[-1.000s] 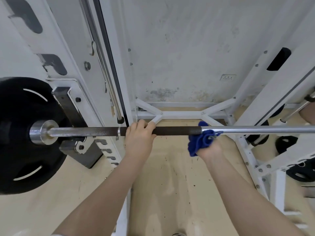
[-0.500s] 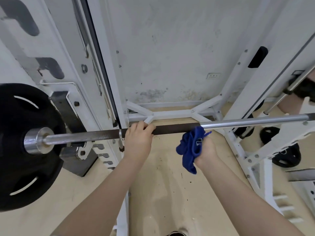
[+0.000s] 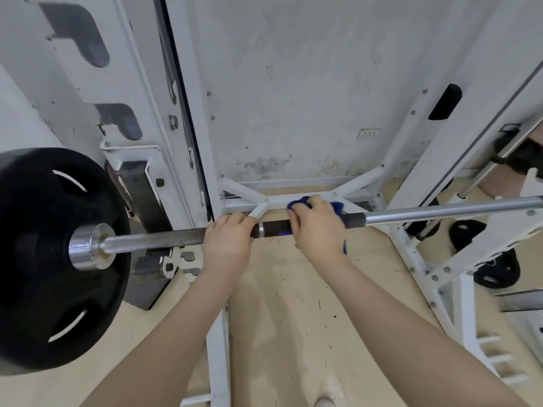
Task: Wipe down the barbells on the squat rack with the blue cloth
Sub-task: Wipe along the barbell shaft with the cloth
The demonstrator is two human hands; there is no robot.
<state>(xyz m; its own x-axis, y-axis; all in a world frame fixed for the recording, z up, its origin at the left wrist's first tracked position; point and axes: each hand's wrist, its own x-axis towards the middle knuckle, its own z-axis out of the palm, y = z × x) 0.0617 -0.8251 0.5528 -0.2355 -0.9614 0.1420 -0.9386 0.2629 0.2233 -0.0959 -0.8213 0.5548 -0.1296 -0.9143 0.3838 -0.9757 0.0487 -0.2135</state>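
A barbell [image 3: 440,213] runs left to right across the white squat rack [image 3: 188,142], with a black weight plate [image 3: 44,259] on its left end. Its middle part is dark and knurled, its right part bright steel. My left hand [image 3: 227,245] grips the dark part of the bar near the left upright. Just to its right, my right hand [image 3: 318,230] holds the blue cloth [image 3: 296,204] wrapped over the bar. Most of the cloth is hidden under my fingers; blue edges show above the hand and below the wrist.
The rack's white floor brace [image 3: 273,199] lies behind the bar, in front of a stained wall. Loose black plates [image 3: 496,271] rest on the beige floor at the right by the right upright [image 3: 426,148]. A thin steel bar [image 3: 499,160] slants at the far right.
My right hand has risen from below the bar and come left, laying the cloth over the dark knurled part. My left hand has kept its grip.
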